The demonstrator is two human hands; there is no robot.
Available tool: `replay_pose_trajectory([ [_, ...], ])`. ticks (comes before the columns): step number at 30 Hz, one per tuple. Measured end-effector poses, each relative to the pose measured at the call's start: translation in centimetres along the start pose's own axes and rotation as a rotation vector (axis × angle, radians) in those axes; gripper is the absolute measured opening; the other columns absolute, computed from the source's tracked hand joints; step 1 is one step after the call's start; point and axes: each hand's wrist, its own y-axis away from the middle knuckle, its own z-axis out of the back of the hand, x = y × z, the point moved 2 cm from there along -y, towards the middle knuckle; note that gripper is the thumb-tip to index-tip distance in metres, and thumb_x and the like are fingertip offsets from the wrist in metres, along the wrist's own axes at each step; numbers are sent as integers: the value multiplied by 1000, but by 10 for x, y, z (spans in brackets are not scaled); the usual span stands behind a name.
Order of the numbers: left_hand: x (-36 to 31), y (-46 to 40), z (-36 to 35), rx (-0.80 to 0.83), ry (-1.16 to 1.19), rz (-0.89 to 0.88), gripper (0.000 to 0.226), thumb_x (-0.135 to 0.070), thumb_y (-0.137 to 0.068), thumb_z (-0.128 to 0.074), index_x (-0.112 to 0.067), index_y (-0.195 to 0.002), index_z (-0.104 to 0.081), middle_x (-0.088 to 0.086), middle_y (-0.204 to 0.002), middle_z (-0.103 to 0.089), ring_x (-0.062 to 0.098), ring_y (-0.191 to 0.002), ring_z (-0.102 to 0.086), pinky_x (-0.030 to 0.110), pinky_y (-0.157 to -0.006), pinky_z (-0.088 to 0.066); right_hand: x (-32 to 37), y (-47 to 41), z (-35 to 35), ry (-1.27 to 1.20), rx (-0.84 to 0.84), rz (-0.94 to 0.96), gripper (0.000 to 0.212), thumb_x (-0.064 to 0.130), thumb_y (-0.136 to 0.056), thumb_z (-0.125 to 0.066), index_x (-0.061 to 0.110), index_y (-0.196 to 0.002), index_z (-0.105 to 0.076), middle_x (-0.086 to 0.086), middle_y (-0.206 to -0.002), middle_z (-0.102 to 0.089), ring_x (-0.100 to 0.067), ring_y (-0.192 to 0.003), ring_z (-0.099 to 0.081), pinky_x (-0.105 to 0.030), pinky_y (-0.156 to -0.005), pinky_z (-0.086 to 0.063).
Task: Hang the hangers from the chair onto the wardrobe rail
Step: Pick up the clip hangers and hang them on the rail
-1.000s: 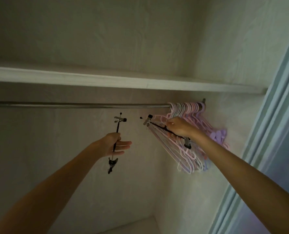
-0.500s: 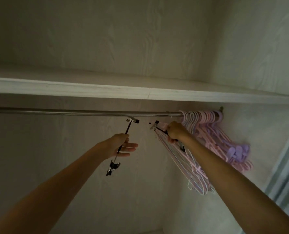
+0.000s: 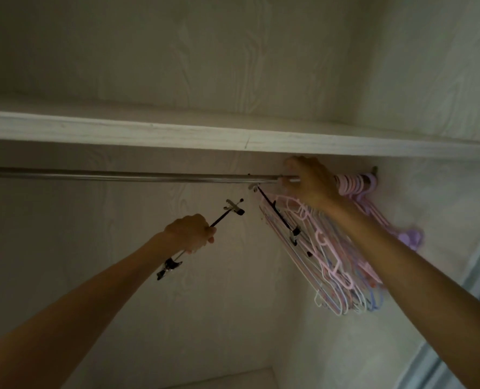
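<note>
**Right hand goes up to the rail**

The right hand (image 3: 309, 179) has moved up from the black clip hanger (image 3: 278, 213) to the rail (image 3: 121, 175), fingers curled on a hook there. At 9 o'clock from the pink hangers (image 3: 337, 265), the left hand (image 3: 189, 233) still grips another clip hanger (image 3: 224, 214), below the rail.

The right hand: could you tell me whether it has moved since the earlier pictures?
Yes: the right hand rose from below the wardrobe rail up to it.

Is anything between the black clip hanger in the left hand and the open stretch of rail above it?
Nothing visible. The left hand grips the black clip hanger below the rail, whose stretch above it is bare. The pink hangers and right hand sit further right.
</note>
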Motion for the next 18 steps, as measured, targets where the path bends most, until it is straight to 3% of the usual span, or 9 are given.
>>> replay_pose_trajectory([
  [2, 5, 0, 1, -93, -188, -14, 40, -38, -98, -38, -9, -108, -63, 4, -99, -65, 22, -89, -64, 33, -81, -54, -1, -11, -13, 106, 169, 27, 55, 42, -90, -53, 18, -139, -41, -6, -143, -43, -26, -131, -38, -38, -105, -30],
  [5, 9, 3, 3, -196, -359, -29, 40, -41, -98, -33, -13, -114, -57, 6, -109, -65, 22, -97, -63, 36, -90, -50, -8, -15, -25, 200, 218, 9, 51, 39, -93, -50, 19, -139, -40, -5, -144, -42, -24, -133, -34, -40, -110, -22],
  [9, 13, 6, 10, -129, -248, 2, 33, -39, -97, -40, -18, -107, -62, 1, -101, -68, 18, -88, -67, 31, -85, -53, -20, -12, -22, 215, 180, 43, 45, 34, -93, -51, 23, -137, -44, -6, -140, -48, -24, -130, -39, -40, -111, -20],
  [13, 14, 7, 10, -114, -204, -6, 30, -36, -96, -45, -16, -108, -65, 1, -95, -68, 15, -78, -62, 29, -76, -51, -28, -10, -20, 213, 149, 84, 60, 29, -92, -54, 26, -145, -29, -4, -149, -35, -24, -137, -33, -41, -113, -17],
  [18, 14, 7, 8, -144, -260, -40, 29, -36, -96, -45, -18, -108, -65, 3, -100, -68, 18, -82, -61, 30, -78, -49, -49, -11, -24, 273, 102, 113, 49, 25, -87, -59, 22, -134, -48, -4, -135, -52, -26, -126, -43, -38, -106, -25],
])
